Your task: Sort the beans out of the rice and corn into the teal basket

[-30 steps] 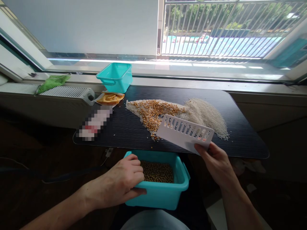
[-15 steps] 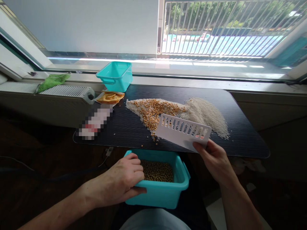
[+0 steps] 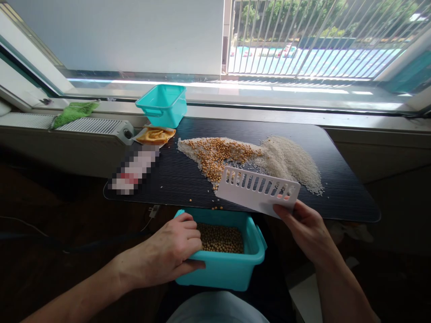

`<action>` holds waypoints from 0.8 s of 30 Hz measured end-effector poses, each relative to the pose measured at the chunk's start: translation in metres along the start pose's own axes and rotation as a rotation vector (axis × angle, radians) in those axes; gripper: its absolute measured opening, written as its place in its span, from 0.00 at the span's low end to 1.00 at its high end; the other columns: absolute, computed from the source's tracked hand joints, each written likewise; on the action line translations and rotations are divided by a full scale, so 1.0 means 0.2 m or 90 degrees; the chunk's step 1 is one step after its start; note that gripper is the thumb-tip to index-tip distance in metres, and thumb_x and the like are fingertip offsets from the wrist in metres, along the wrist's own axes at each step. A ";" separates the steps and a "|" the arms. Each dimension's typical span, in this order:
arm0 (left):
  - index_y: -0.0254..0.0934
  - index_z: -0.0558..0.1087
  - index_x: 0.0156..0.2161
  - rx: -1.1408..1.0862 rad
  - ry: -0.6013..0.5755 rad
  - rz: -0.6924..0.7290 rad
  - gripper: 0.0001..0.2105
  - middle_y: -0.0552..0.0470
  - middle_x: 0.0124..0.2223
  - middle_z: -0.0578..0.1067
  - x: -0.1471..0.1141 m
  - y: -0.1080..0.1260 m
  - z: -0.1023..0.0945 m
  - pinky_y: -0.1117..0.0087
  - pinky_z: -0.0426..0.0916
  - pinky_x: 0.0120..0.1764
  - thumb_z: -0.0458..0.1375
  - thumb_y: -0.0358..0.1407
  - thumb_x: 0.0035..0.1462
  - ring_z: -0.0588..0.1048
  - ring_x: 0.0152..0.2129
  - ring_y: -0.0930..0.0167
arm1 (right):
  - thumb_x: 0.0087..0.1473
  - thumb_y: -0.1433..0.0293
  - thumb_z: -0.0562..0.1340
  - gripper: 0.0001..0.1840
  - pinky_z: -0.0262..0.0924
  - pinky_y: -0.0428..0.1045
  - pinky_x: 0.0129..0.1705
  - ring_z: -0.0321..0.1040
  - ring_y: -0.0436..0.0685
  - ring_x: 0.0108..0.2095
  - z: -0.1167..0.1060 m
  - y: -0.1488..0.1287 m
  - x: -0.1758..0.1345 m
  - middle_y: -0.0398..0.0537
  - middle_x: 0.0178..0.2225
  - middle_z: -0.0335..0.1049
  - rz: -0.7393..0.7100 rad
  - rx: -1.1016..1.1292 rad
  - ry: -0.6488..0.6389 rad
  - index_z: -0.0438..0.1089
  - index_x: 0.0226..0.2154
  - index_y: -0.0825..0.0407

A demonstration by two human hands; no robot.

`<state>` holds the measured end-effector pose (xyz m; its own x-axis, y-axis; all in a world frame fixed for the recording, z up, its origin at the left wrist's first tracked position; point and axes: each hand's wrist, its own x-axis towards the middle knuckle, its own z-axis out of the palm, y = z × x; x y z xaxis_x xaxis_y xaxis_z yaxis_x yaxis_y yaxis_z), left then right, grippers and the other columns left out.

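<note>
My left hand (image 3: 180,246) grips the left front rim of a turquoise plastic bin (image 3: 232,271), fingers over the edge and thumb outside. Inside the bin lies a layer of dried soybeans (image 3: 222,238). In my right hand (image 3: 305,226) is a flat white slotted plastic scraper (image 3: 251,195), pinched at its right end with the thumb on top. The scraper is tilted over the front of the table, by the near edge of a pile of yellow soybeans (image 3: 215,154) mixed with white rice. A heap of white rice (image 3: 291,159) spreads to the right.
A dark wood-grain table (image 3: 340,188) stands against the window sill. At its back left are a second turquoise bin (image 3: 164,105) and an orange packet (image 3: 155,135), with a blurred-out item (image 3: 134,170) in front. A green cloth (image 3: 76,113) lies on the radiator (image 3: 97,128).
The scraper in my right hand has moved slightly down toward the table's front edge. A few loose soybeans have shifted near that edge. My left hand stays on the bin.
</note>
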<state>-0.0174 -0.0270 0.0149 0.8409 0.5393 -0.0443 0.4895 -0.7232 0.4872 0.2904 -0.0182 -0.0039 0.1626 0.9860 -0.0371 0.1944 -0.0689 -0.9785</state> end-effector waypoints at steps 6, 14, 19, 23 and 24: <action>0.37 0.67 0.29 0.004 0.013 0.008 0.10 0.55 0.28 0.72 -0.01 0.00 -0.01 0.63 0.59 0.48 0.60 0.36 0.61 0.69 0.30 0.69 | 0.41 0.49 0.71 0.23 0.71 0.56 0.46 0.77 0.64 0.39 -0.01 0.00 -0.02 0.49 0.37 0.82 0.013 -0.016 -0.068 0.81 0.35 0.48; 0.38 0.68 0.28 0.001 0.017 -0.015 0.10 0.56 0.28 0.72 -0.08 -0.02 -0.01 0.64 0.59 0.48 0.61 0.35 0.60 0.69 0.29 0.69 | 0.47 0.53 0.69 0.20 0.71 0.55 0.45 0.76 0.62 0.39 0.14 -0.02 0.04 0.47 0.39 0.81 -0.050 0.006 -0.089 0.80 0.38 0.48; 0.38 0.66 0.27 0.016 0.013 -0.053 0.11 0.57 0.28 0.71 -0.16 -0.05 -0.02 0.65 0.58 0.46 0.61 0.33 0.59 0.68 0.30 0.69 | 0.55 0.59 0.63 0.15 0.70 0.52 0.42 0.75 0.60 0.39 0.32 -0.01 0.11 0.46 0.37 0.80 -0.108 -0.019 -0.156 0.79 0.39 0.50; 0.38 0.66 0.28 0.025 0.016 -0.061 0.10 0.57 0.28 0.71 -0.18 -0.05 -0.03 0.64 0.58 0.46 0.61 0.32 0.59 0.68 0.31 0.69 | 0.55 0.61 0.64 0.13 0.70 0.50 0.41 0.75 0.59 0.37 0.28 0.01 0.08 0.45 0.36 0.80 -0.098 -0.031 -0.220 0.79 0.38 0.49; 0.38 0.66 0.28 0.024 0.020 -0.061 0.10 0.57 0.29 0.71 -0.18 -0.05 -0.03 0.64 0.58 0.46 0.61 0.33 0.59 0.69 0.31 0.69 | 0.54 0.60 0.65 0.13 0.71 0.50 0.40 0.76 0.59 0.36 0.24 0.02 0.07 0.45 0.35 0.81 -0.088 -0.033 -0.221 0.80 0.38 0.49</action>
<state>-0.0537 -0.0370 0.0161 0.7826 0.6195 -0.0612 0.5761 -0.6835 0.4483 0.2466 0.0024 -0.0181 -0.2051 0.9785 0.0193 0.2410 0.0696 -0.9680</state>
